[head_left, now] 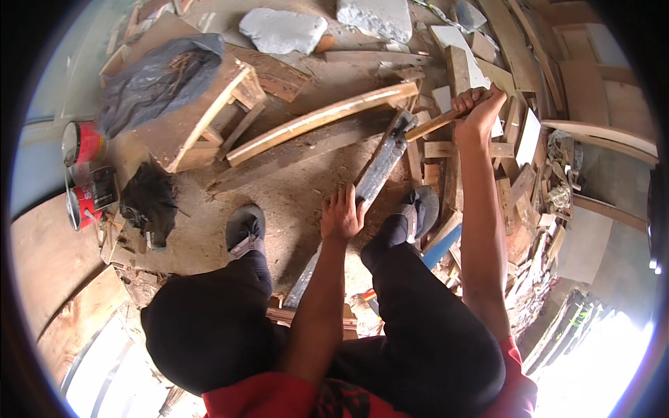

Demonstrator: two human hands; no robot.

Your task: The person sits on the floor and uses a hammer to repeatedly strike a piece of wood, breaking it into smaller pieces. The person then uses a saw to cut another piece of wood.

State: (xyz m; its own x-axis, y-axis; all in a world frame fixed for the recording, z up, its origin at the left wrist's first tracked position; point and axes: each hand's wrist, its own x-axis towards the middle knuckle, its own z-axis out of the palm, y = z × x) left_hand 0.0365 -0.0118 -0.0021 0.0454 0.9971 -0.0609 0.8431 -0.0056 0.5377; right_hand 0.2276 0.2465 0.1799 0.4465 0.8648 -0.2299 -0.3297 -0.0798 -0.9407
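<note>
A long, grey-smeared wooden board (380, 169) slants between my feet, running away from me. My left hand (341, 214) is closed over it about midway, with the fingers along one edge and the thumb on the other. With my right hand (479, 110), out at the far right, I grip the end of a hammer's wooden handle (437, 125). The dark hammer head (403, 125) is at the board's far end; whether it is hooked on a nail there cannot be made out. Beyond the board lies a curved wooden strip (324, 120) with a white line along it.
A low wooden stool (202, 115) stands at the left with a grey plastic bag (164, 83) on it. Near it are red cans (90, 198) and a black bag (148, 202). Scrap wood (519, 202) is heaped at the right. Pale slabs (282, 31) lie at the back.
</note>
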